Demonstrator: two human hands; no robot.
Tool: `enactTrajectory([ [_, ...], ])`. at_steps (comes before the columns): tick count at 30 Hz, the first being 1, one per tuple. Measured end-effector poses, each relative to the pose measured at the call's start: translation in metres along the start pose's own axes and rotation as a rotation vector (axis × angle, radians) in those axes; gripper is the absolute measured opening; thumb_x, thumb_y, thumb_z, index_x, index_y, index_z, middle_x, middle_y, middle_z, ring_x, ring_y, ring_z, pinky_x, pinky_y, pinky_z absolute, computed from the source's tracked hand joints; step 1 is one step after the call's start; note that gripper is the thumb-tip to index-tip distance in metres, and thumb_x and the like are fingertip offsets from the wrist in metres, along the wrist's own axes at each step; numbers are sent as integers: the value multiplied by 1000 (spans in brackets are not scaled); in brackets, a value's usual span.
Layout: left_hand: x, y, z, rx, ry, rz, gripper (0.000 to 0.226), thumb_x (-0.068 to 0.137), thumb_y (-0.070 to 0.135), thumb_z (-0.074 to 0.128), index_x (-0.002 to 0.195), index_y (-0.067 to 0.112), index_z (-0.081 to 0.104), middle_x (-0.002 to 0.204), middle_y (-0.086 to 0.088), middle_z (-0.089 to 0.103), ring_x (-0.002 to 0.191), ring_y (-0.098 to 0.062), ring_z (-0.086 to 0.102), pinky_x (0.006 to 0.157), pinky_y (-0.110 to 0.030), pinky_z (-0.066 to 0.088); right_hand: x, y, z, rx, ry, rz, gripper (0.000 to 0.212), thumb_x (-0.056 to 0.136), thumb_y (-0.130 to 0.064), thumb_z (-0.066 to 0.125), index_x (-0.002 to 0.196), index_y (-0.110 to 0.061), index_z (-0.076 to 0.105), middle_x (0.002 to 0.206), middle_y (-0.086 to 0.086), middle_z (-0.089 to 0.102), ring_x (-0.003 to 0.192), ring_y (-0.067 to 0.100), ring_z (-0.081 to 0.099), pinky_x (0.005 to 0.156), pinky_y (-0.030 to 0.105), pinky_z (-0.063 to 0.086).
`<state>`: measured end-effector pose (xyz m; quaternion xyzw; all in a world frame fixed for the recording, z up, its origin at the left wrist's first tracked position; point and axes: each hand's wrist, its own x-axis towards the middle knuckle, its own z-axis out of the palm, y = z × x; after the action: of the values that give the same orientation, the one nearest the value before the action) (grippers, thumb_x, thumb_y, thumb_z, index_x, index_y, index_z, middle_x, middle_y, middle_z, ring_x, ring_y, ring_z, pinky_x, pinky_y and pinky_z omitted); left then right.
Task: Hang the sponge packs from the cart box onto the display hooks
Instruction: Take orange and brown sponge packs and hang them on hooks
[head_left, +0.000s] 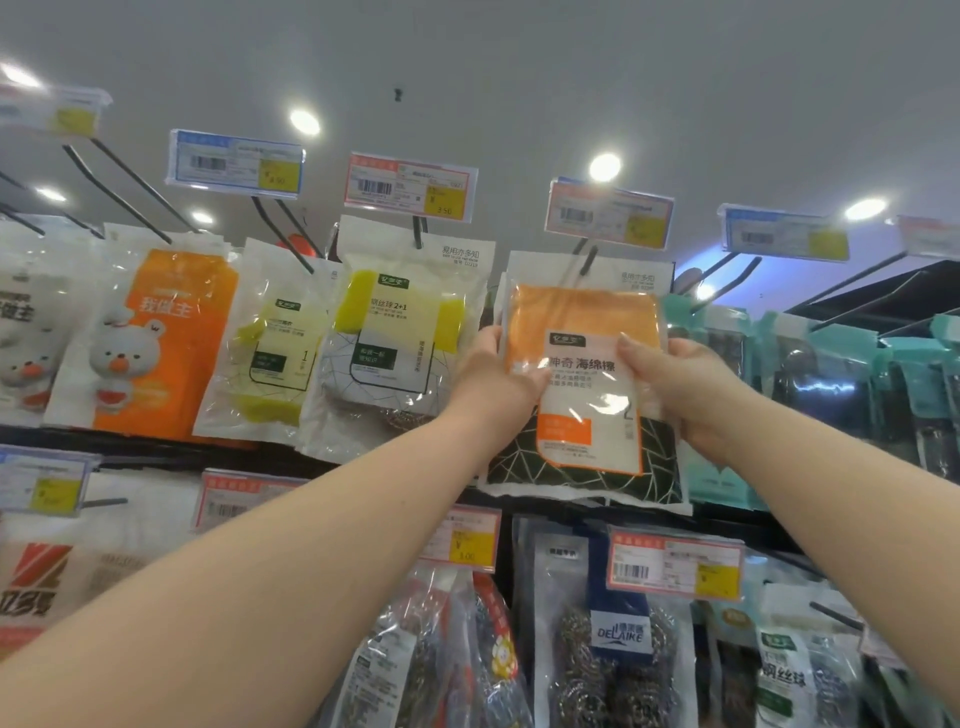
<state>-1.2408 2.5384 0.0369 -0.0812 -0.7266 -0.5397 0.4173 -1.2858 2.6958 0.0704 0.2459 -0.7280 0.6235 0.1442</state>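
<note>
An orange-and-white sponge pack (584, 332) is held up in front of a top-row display hook (587, 262). My left hand (493, 379) grips its left edge, fingers behind and thumb across the front. My right hand (685, 384) pinches its right side. More packs of the same kind (587, 486) hang behind it on that hook. The pack's top sits just under the hook's tip. The cart box is out of view.
Yellow sponge packs (400, 332) hang on the hook to the left, teal-and-black packs (810, 384) to the right. Price tags (608, 213) jut out above each hook. Steel scourer packs (608, 639) fill the row below. Bare hooks (119, 192) stick out at upper left.
</note>
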Motion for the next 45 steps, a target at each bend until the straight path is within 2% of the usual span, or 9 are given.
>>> enactTrajectory([
  [6, 3, -14, 7, 56, 19, 26, 51, 91, 13, 59, 136, 22, 36, 88, 17, 51, 79, -5, 58, 62, -21, 49, -4, 21, -3, -247, 11, -33, 64, 76, -43, 72, 127, -20, 42, 100, -4, 57, 88, 19, 61, 67, 36, 53],
  [12, 14, -19, 17, 50, 24, -42, 48, 90, 6, 59, 133, 14, 40, 118, -7, 58, 99, -20, 62, 83, -39, 57, 11, 36, 0, -295, 4, -71, 59, 74, -23, 77, 121, -20, 42, 114, 4, 61, 100, 23, 62, 88, 44, 53],
  [15, 18, -20, 25, 167, 22, -65, 71, 88, 13, 62, 147, 25, 26, 134, -9, 44, 106, -21, 56, 79, -35, 55, 22, 43, 7, -282, -14, -70, 65, 75, -22, 77, 128, -15, 41, 112, 1, 59, 94, 17, 60, 74, 30, 52],
  [21, 19, -27, 31, 375, 21, -150, 79, 89, 28, 62, 152, 29, 13, 158, -6, 15, 143, -30, 24, 114, -50, 30, 40, 57, 19, -288, 11, -76, 52, 74, -21, 78, 112, -22, 42, 121, 3, 59, 95, 15, 54, 80, 29, 47],
  [26, 10, -22, 35, 422, 0, -195, 85, 92, 30, 57, 152, 30, -2, 162, -2, -11, 149, -28, -2, 117, -47, 17, 39, 57, 18, -311, -1, -58, 64, 75, -22, 77, 127, -14, 41, 129, 8, 54, 113, 22, 55, 87, 34, 48],
  [30, -5, -11, 38, 557, 2, -100, 83, 91, 37, 58, 153, 23, 5, 163, -3, 0, 149, -27, 2, 120, -48, 12, 18, 51, 8, -519, 90, -187, 83, 81, -30, 70, 145, -15, 22, 147, 10, 27, 133, 28, 35, 105, 42, 35],
  [35, -37, 14, 30, 638, 5, 55, 53, 91, 31, 57, 139, 19, 39, 143, -4, 41, 121, -23, 50, 101, -41, 44, -18, 34, 5, -735, 53, -506, 56, 86, -36, 58, 137, -26, 37, 142, -2, 35, 127, 22, 35, 101, 41, 35],
  [40, -86, 24, -17, 1032, 98, 167, 36, 89, 28, 52, 123, 16, 51, 125, -6, 53, 114, -27, 52, 93, -41, 44, -58, 24, 24, -798, -160, -755, 48, 87, -35, 56, 132, -23, 45, 137, 4, 43, 127, 28, 37, 101, 44, 32],
  [45, -141, 21, -91, 1369, 177, -57, 47, 88, 43, 53, 128, 19, 48, 130, -7, 50, 120, -29, 47, 95, -43, 40, -99, 18, 79, -754, -339, -882, 47, 88, -38, 54, 131, -20, 46, 133, 5, 46, 123, 29, 41, 98, 45, 37],
])
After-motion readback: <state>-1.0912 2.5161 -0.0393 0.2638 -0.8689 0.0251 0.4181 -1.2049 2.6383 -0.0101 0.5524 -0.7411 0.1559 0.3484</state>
